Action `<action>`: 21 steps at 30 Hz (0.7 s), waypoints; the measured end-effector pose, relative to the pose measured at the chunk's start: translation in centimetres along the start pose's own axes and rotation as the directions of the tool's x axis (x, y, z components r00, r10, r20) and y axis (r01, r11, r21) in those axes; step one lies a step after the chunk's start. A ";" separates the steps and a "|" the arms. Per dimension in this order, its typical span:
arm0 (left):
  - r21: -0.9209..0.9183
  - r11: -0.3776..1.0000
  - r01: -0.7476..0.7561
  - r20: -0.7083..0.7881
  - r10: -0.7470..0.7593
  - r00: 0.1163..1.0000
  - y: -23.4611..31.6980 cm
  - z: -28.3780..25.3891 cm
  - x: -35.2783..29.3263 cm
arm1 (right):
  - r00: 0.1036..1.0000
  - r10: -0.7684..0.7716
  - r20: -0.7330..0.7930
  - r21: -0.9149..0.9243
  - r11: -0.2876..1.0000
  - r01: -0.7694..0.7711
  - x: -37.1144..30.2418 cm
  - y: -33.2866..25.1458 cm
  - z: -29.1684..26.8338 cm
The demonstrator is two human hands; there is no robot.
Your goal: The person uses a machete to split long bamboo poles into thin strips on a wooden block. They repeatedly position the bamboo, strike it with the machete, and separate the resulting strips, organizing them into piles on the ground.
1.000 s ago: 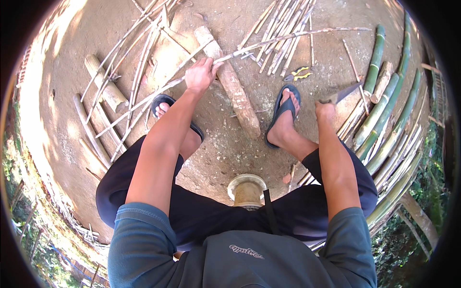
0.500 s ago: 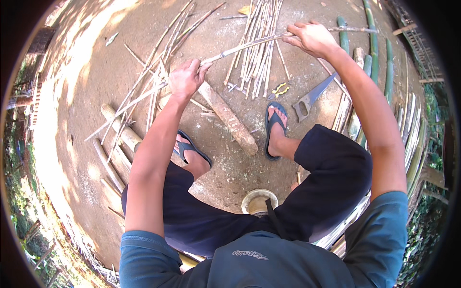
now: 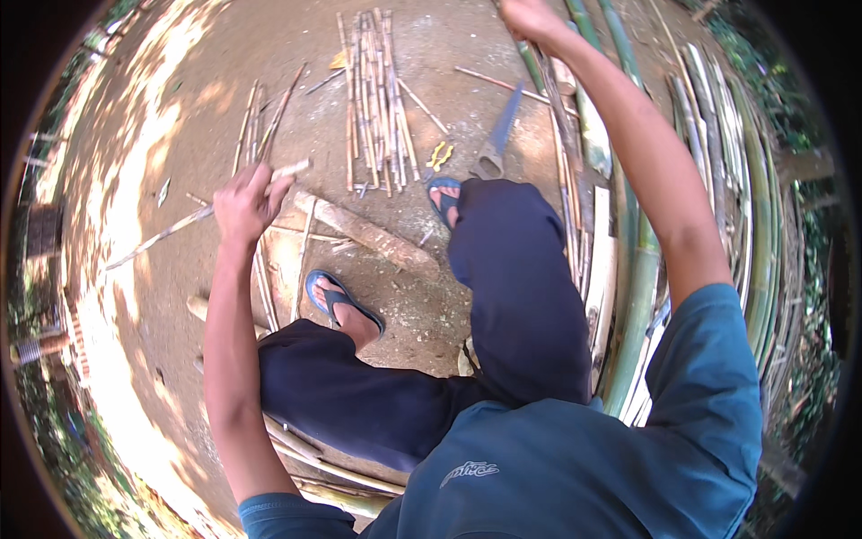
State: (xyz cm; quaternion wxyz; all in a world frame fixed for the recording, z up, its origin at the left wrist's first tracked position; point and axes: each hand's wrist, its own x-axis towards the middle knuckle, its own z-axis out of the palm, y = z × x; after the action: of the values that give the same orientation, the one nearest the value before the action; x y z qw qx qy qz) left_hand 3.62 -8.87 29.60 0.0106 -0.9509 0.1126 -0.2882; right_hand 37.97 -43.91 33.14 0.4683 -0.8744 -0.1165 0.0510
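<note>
My left hand (image 3: 247, 205) is closed around a thin bamboo stick (image 3: 162, 235). One end juts just past my fingers, and the longer part slants down to the left. At the top edge my right hand (image 3: 532, 20) is also closed, partly cut off by the frame. A thin brown bamboo stick (image 3: 545, 81) seems to run through its fingers, though its far end is out of sight. Below my left hand lies a short peeled log (image 3: 368, 232). A bundle of cut bamboo sticks (image 3: 377, 103) rests on the ground between my hands.
A handsaw (image 3: 503, 130) and yellow-handled pliers (image 3: 439, 156) lie ahead of my sandalled right foot (image 3: 444, 199). Green bamboo poles (image 3: 639, 305) and split strips line the right side. More loose sticks (image 3: 260, 126) lie at the far left.
My hands have moved apart, left hand to the left and lower, right hand up and out of the top edge. The stick no longer spans between them. My view has turned to the right.
</note>
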 end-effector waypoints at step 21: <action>-0.155 0.917 -0.368 0.153 0.390 0.908 6.7 4.1 1.3 | 0.833 0.507 -0.224 -0.201 0.812 -0.548 -26.9 36.9 2.8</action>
State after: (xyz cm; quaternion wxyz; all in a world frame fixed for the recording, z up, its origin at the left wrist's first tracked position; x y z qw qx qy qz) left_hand 5.52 -15.87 26.26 0.0180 -0.9318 0.3114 -0.1857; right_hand 17.20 -68.17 0.37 0.3259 -0.9264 0.1635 0.0934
